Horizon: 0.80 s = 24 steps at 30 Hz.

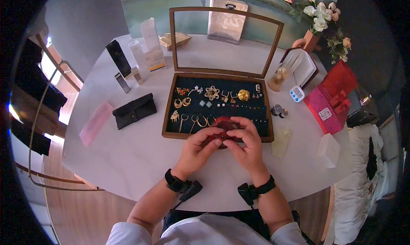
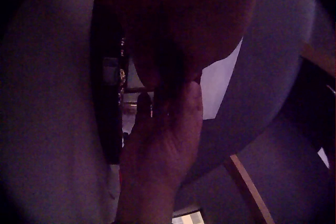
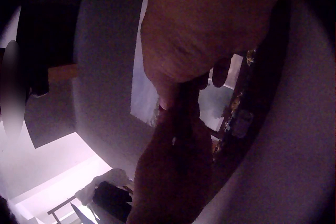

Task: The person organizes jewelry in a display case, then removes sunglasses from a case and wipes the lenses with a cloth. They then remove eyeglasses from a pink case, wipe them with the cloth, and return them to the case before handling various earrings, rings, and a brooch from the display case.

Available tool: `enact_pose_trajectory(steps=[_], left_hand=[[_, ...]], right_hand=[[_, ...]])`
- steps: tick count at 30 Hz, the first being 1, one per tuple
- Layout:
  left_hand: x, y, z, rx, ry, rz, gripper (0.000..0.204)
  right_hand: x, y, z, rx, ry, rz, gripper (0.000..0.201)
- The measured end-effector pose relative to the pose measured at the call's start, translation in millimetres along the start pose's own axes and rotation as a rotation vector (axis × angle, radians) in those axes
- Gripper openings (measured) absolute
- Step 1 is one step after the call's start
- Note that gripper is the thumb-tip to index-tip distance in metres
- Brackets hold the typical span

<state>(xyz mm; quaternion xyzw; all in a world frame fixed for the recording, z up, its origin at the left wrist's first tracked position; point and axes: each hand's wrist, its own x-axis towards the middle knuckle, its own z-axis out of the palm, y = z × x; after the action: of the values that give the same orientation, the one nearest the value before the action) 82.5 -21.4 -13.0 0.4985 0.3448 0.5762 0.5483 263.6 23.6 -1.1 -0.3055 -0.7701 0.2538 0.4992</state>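
Both hands meet over the front edge of a wooden jewelry box in the head view. Between them is a small, shiny dark red item, mostly covered by fingers; I cannot tell what kind it is. My left hand pinches it from the left, thumb toward me. On the other side my right hand grips it with thumb and curled fingers. Inside the box, earrings and brooches, among them a gold brooch, lie on dark lining. Its glass lid stands raised. Both wrist views are dark.
Left of the box lie a black pouch and a pink case. Boxes and a black carton stand behind them. To the right are an hourglass, a blue-white timer, a red gift box and a white box.
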Motion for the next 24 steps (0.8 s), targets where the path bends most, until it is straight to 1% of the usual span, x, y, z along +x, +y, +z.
enact_pose_trajectory(steps=[4,7,9,13,15,16,18,22,24], left_hand=[[0.7,-1.7,-2.8,0.058,-0.026,0.039,0.027],[1.2,-0.4,-2.7,0.095,-0.037,0.052,0.029],[1.8,-2.5,-4.2,0.089,-0.064,0.082,0.032],[1.5,4.8,2.5,0.112,-0.017,0.07,0.032],[2.2,2.7,5.3,0.011,0.04,0.107,0.029],[1.6,2.0,5.0,0.011,0.037,0.106,0.029],[0.5,0.5,2.2,-0.051,-0.006,0.053,0.027],[1.3,-2.2,-0.4,0.021,-0.004,0.046,0.027],[1.4,-3.0,-2.3,0.02,-0.007,0.045,0.025]], right_hand=[[1.6,-2.8,0.8,0.014,-0.011,0.018,0.032],[1.6,-3.6,2.7,-0.005,0.03,0.003,0.031],[-0.6,1.2,5.1,0.023,0.015,-0.06,0.031],[1.5,-2.4,3.1,-0.013,0.021,-0.081,0.031],[1.8,-7.3,1.4,0.022,-0.003,0.022,0.032],[1.7,-6.8,1.0,0.021,0.0,0.024,0.032],[2.2,-4.3,1.1,-0.028,0.004,-0.027,0.031],[-0.5,-3.3,2.3,-0.024,0.0,-0.025,0.032],[-0.9,-4.8,2.8,0.002,-0.025,0.022,0.036]])
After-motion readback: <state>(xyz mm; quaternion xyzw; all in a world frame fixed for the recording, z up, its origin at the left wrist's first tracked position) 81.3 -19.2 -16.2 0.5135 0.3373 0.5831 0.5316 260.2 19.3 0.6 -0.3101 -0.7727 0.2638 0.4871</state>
